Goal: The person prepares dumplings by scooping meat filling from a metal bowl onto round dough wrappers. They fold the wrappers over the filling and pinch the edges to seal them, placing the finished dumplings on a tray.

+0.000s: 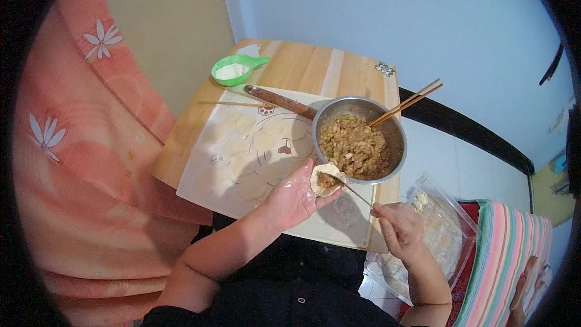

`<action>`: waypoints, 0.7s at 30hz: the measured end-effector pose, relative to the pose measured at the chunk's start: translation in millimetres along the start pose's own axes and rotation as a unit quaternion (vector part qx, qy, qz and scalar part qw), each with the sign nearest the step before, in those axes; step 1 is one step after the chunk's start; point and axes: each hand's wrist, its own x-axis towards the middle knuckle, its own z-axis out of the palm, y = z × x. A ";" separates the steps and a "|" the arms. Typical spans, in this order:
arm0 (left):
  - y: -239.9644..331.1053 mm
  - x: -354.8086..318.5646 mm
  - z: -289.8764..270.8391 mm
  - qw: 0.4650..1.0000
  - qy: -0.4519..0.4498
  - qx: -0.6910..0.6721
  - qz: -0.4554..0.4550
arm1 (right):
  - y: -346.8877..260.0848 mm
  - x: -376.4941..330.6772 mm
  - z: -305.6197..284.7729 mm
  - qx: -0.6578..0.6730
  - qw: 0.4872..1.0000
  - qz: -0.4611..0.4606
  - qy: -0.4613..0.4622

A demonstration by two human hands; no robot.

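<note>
Curtain: a salmon-pink fabric with white flower prints [91, 145] hangs along the left of the view.
Scoop: a green plastic scoop [233, 70] holding white flour lies at the far left corner of the wooden surface [302, 66].
Mat: a pale pastry mat [212, 188] covers most of the surface; round dough wrappers [242, 151] lie flat on it in rows, some touching.
Rolling pin: a dark wooden rolling pin [281, 102] lies at the mat's far edge, one end against the bowl.
Left hand: the left hand [293, 197] is cupped palm-up, holding a dumpling wrapper [325, 180] with a small mound of filling at its centre, just beside the near rim of the bowl.
Handling: judged soft, light, limp and easily torn; the flour keeps it from sticking. Support it from below across the fingers; take hold at the bare rim, not the loaded centre.
Bowl: a steel bowl [396, 139] holds minced filling with green flecks; a pair of wooden chopsticks [407, 103] leans on its far rim.
Right hand: the right hand [399, 227] is closed narrowly on a thin utensil [354, 191], its tip touching the filling on the wrapper.
Tray: a clear plastic tray [451, 230] sits to the right, below the surface's level, beside striped cloth [508, 248].
</note>
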 end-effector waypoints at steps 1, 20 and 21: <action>0.6 -0.7 -1.2 1.000 0.000 -0.005 -0.004 | -1.1 -1.5 1.2 -0.006 1.000 -0.011 0.010; 5.5 -12.5 -33.4 0.995 0.094 0.017 0.028 | 48.9 41.5 31.3 -0.054 0.967 0.250 -0.012; 6.7 -14.3 -28.7 0.994 0.104 0.018 0.035 | 50.5 42.5 32.0 -0.053 0.968 0.244 -0.009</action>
